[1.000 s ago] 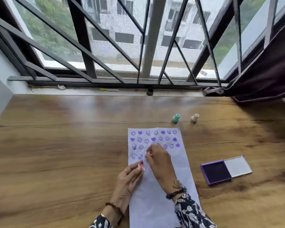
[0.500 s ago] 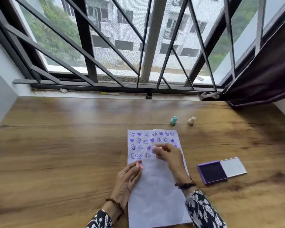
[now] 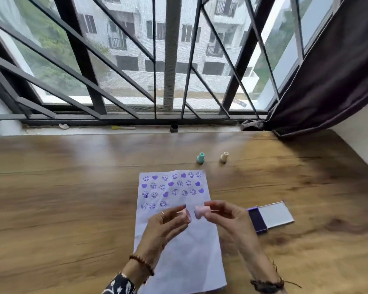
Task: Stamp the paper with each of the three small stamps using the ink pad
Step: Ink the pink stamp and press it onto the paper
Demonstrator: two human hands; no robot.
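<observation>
A white paper (image 3: 185, 257) lies on the wooden table, its upper part covered with rows of purple smiley and heart prints. My right hand (image 3: 227, 219) holds a small pink stamp (image 3: 200, 211) sideways above the paper, its face turned to the left. My left hand (image 3: 168, 223) is raised beside it, fingertips close to the stamp's face; I cannot tell whether they touch it. A teal stamp (image 3: 200, 158) and a beige stamp (image 3: 224, 157) stand upright beyond the paper. The purple ink pad (image 3: 257, 220) lies open to the right, partly hidden by my right hand.
The ink pad's lid (image 3: 276, 214) lies flat beside the pad. Beyond the table (image 3: 62, 198) a window sill carries a small dark cap (image 3: 174, 128) and a yellow-tipped stick (image 3: 123, 128). A dark curtain (image 3: 331, 81) hangs at the right.
My right hand has lifted the pink stamp off the paper and turned it sideways. My left hand has left the sheet and risen toward the stamp. A fresh smiley print shows in the lowest row.
</observation>
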